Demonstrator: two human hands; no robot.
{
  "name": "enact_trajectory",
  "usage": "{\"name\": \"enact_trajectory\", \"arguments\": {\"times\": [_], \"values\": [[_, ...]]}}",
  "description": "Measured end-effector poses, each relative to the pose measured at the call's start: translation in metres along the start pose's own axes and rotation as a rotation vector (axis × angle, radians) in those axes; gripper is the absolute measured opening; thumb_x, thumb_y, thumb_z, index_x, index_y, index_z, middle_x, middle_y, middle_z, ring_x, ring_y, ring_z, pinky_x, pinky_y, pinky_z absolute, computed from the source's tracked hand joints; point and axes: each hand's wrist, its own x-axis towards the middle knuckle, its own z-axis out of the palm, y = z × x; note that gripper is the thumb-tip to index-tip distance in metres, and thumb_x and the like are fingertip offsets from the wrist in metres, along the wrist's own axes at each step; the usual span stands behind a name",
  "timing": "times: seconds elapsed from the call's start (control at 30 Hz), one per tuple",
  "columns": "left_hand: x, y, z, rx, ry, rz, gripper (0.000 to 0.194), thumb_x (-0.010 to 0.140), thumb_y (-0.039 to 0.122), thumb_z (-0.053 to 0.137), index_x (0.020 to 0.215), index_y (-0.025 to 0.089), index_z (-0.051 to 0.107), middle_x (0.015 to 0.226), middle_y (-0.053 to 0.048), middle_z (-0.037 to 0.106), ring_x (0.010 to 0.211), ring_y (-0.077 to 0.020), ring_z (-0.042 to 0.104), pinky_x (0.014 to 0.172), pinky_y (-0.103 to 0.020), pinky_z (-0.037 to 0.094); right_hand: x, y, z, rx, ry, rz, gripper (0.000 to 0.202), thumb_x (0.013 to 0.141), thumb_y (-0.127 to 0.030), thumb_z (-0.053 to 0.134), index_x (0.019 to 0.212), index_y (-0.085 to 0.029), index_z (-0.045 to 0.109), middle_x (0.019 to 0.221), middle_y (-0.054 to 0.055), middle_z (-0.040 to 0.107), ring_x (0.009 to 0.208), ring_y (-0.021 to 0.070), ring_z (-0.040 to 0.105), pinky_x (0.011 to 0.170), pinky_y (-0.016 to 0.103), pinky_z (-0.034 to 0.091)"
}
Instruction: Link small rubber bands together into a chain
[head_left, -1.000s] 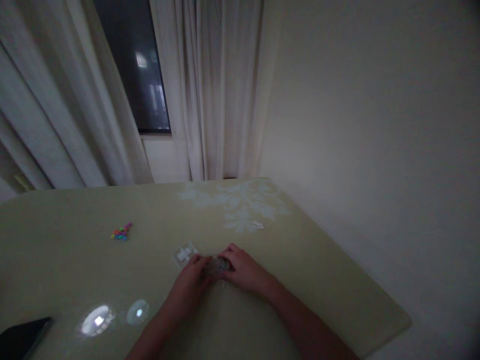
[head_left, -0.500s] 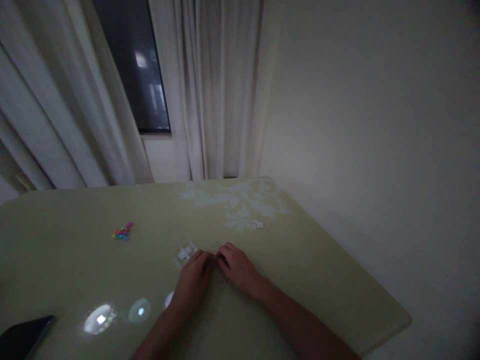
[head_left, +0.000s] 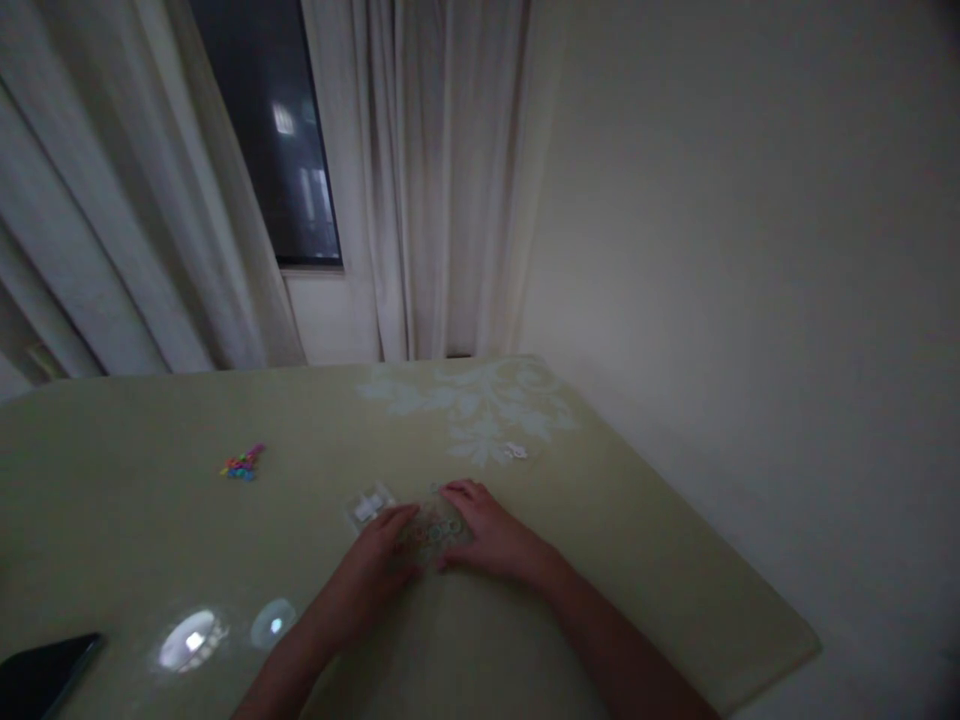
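Note:
Between my two hands lies a loose cluster of small, pale, ring-like pieces (head_left: 439, 531) on the table; their exact kind is too blurred to tell. My left hand (head_left: 375, 565) rests at the cluster's left side, fingers and thumb apart. On the other side, my right hand (head_left: 487, 535) is curved with a wide gap between thumb and fingers, its fingertips beside a tiny pale piece (head_left: 435, 488). Just beyond my left fingertips sits a small clear square packet or case (head_left: 369, 505) with something white in it.
A pile of small bright multicoloured pieces (head_left: 243, 463) lies to the left on the greenish table (head_left: 150, 540). Farther back are some small white pieces (head_left: 516, 451). A dark flat device (head_left: 49, 670) is at the front left. The wall (head_left: 712, 300) borders the table's right side.
My hands were pinched together over the pieces; they have moved apart and their fingers have spread. The ring-like cluster now shows between them.

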Motion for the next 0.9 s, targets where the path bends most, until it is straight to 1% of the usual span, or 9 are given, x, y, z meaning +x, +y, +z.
{"name": "enact_trajectory", "arguments": {"times": [0.07,0.17,0.27,0.33,0.43,0.53,0.6,0.73,0.9], "values": [[0.004,0.004,0.006,0.012,0.024,-0.002,0.052,0.079,0.027,0.075,0.130,0.022,0.069,0.135,-0.015,0.069,0.125,-0.0344,0.064,0.111,-0.049,0.049,0.004,-0.003,0.006,-0.014,0.048,0.010,0.085,0.078,-0.041,0.090,0.150,-0.019,0.052,0.148,0.016,0.050,0.139,0.0298,0.045,0.120,0.041,0.034],[0.011,0.017,0.013,-0.020,0.048,0.014,0.041,0.089,0.034,0.067,0.128,0.021,0.071,0.125,-0.015,0.072,0.115,-0.0318,0.067,0.105,-0.048,0.052,0.010,-0.008,0.011,-0.014,0.083,0.000,0.058,0.090,-0.027,0.080,0.143,-0.018,0.058,0.139,0.014,0.056,0.132,0.0262,0.051,0.117,0.038,0.038],[0.014,0.026,0.015,-0.013,0.053,0.020,0.030,0.091,0.031,0.063,0.116,0.021,0.076,0.110,-0.012,0.074,0.103,-0.0297,0.069,0.096,-0.045,0.055,0.014,-0.012,0.015,-0.009,0.078,-0.018,0.034,0.096,-0.017,0.070,0.129,-0.021,0.067,0.127,0.009,0.061,0.121,0.0222,0.058,0.110,0.035,0.043],[0.015,0.027,0.016,0.008,0.069,0.019,0.025,0.091,0.026,0.059,0.108,0.020,0.077,0.104,-0.012,0.074,0.099,-0.0290,0.068,0.092,-0.043,0.055,0.016,-0.013,0.018,-0.024,0.082,-0.019,0.024,0.098,-0.014,0.065,0.120,-0.021,0.069,0.118,0.007,0.061,0.113,0.0204,0.060,0.105,0.033,0.046],[0.014,0.026,0.020,0.038,0.105,0.018,0.026,0.092,0.023,0.055,0.106,0.018,0.075,0.102,-0.012,0.073,0.098,-0.0290,0.068,0.091,-0.043,0.054,0.017,-0.015,0.025,-0.094,0.107,0.024,0.018,0.098,-0.011,0.062,0.113,-0.019,0.069,0.114,0.007,0.061,0.108,0.0207,0.061,0.100,0.032,0.048],[0.015,0.027,0.023,0.059,0.120,0.021,0.023,0.094,0.024,0.052,0.099,0.018,0.073,0.099,-0.012,0.072,0.097,-0.0288,0.067,0.090,-0.043,0.053,0.019,-0.016,0.031,-0.177,0.128,0.070,0.013,0.098,-0.009,0.060,0.105,-0.017,0.068,0.112,0.009,0.062,0.106,0.0218,0.060,0.096,0.033,0.049],[0.015,0.029,0.022,0.072,0.128,0.024,0.022,0.095,0.025,0.051,0.095,0.019,0.072,0.097,-0.011,0.072,0.095,-0.0284,0.067,0.088,-0.043,0.053,0.019,-0.017,0.033,-0.191,0.142,0.068,0.014,0.099,-0.008,0.058,0.103,-0.016,0.068,0.111,0.009,0.063,0.104,0.0214,0.061,0.095,0.032,0.049],[0.014,0.034,0.018,0.048,0.139,0.015,0.024,0.097,0.030,0.050,0.097,0.020,0.072,0.099,-0.010,0.073,0.095,-0.0280,0.068,0.087,-0.042,0.054,0.018,-0.017,0.029,-0.096,0.189,0.039,0.014,0.099,-0.008,0.059,0.103,-0.015,0.070,0.106,0.008,0.068,0.100,0.0200,0.064,0.092,0.030,0.049],[0.012,0.033,0.011,-0.061,0.138,-0.045,0.029,0.095,0.029,0.046,0.107,0.020,0.072,0.106,-0.011,0.078,0.100,-0.0275,0.072,0.090,-0.041,0.056,0.014,-0.013,0.013,0.063,0.216,-0.035,0.020,0.099,-0.008,0.060,0.107,-0.018,0.074,0.103,0.005,0.074,0.099,0.0185,0.067,0.093,0.029,0.049]]}}
